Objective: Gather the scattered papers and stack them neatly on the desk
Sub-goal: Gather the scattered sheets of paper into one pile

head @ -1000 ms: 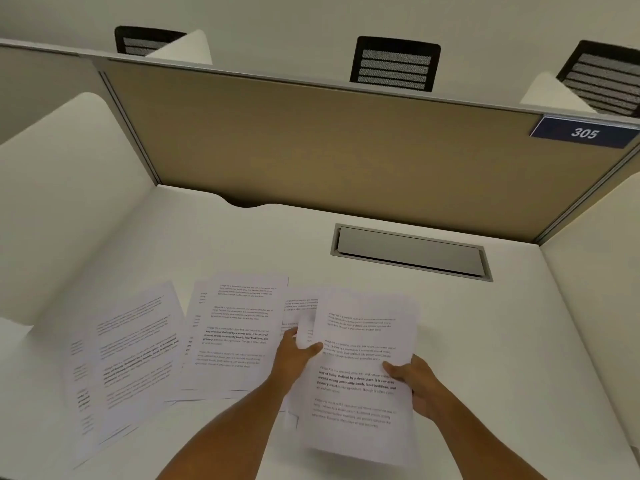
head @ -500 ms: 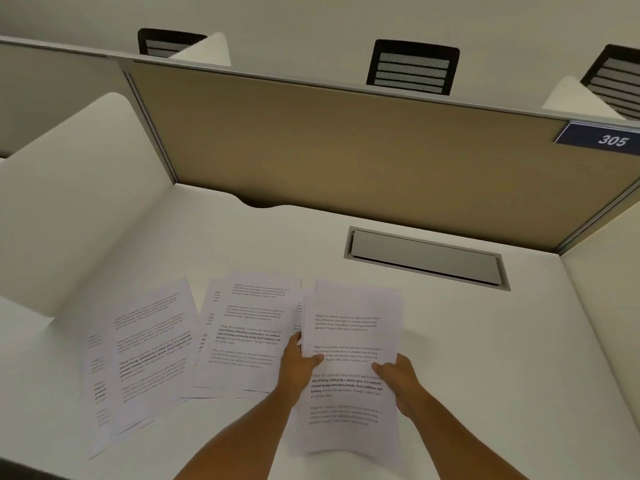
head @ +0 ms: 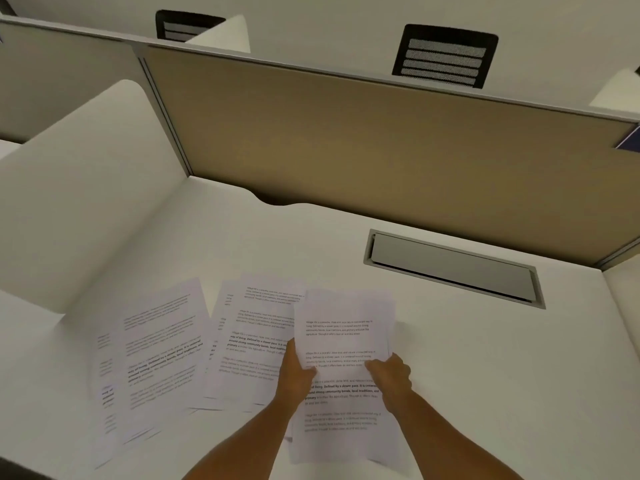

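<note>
A small stack of printed white papers (head: 343,344) is held upright-tilted above the white desk (head: 485,358), near its front middle. My left hand (head: 296,375) grips the stack's left edge and my right hand (head: 389,374) grips its right edge, thumbs on the top sheet. Just to the left, several overlapping sheets (head: 252,337) lie flat on the desk, partly under my left hand. Further left, more loose sheets (head: 152,358) lie fanned out and skewed toward the desk's front left.
A tan partition panel (head: 381,143) closes the back of the desk, and white side dividers (head: 86,188) flank it. A grey cable hatch (head: 453,268) is set into the desk at the back right. Black chair backs (head: 445,57) show beyond the partition.
Both hands have squared the held sheets into a narrower stack and drawn it slightly left. The view has turned to the left; the loose sheets lie as before.
</note>
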`<state>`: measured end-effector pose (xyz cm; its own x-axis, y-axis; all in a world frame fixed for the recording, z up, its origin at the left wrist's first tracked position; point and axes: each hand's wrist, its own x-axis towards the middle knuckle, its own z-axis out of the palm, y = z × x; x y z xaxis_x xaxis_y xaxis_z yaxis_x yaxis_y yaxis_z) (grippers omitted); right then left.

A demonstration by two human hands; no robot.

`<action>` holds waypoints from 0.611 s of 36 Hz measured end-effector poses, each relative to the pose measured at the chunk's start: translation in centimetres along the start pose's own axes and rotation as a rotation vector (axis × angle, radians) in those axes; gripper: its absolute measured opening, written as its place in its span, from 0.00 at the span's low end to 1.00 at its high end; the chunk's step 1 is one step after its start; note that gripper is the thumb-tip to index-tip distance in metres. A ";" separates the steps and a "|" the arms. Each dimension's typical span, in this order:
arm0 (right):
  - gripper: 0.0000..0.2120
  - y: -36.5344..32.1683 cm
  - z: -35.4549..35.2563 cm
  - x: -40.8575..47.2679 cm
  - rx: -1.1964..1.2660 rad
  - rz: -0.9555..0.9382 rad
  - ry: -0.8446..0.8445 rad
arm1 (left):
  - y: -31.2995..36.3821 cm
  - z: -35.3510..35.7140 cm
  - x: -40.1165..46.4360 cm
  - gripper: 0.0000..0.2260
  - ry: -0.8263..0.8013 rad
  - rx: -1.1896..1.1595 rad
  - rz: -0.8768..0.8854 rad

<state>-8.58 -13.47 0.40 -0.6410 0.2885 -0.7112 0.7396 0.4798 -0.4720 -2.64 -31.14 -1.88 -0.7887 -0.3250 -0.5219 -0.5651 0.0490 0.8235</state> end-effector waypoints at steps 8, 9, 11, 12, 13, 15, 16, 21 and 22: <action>0.32 -0.8 0.0 1.7 0.064 0.024 -0.087 | 0.1 -0.2 2.2 0.37 -0.049 0.084 -0.100; 0.31 -0.7 0.0 2.0 0.103 0.016 -0.110 | 0.1 -0.2 2.4 0.38 -0.051 0.098 -0.106; 0.28 -0.5 0.0 2.4 0.182 0.009 -0.150 | 0.0 -0.2 2.8 0.38 -0.048 0.123 -0.114; 0.26 -0.3 0.0 2.6 0.200 0.006 -0.158 | 0.0 -0.2 3.0 0.38 -0.046 0.132 -0.119; 0.24 -0.1 0.0 2.8 0.211 -0.001 -0.166 | -0.1 -0.2 3.1 0.38 -0.046 0.136 -0.125; 0.20 0.3 -0.1 3.2 0.258 -0.005 -0.199 | 0.0 -0.1 3.2 0.39 -0.044 0.145 -0.135; 0.19 0.5 -0.2 3.2 0.293 -0.003 -0.223 | 0.0 -0.1 3.2 0.39 -0.042 0.153 -0.140; 0.16 0.8 -1.1 3.6 0.401 0.012 -0.334 | 0.1 0.0 3.4 0.39 -0.035 0.191 -0.154; 0.17 0.8 -1.2 3.6 0.431 0.006 -0.368 | 0.1 0.0 3.4 0.39 -0.035 0.178 -0.161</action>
<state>-10.56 -11.04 -1.92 -0.5799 -0.0549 -0.8129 0.8094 0.0753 -0.5825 -5.40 -32.23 -3.53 -0.6910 -0.3096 -0.6532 -0.7156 0.1661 0.6784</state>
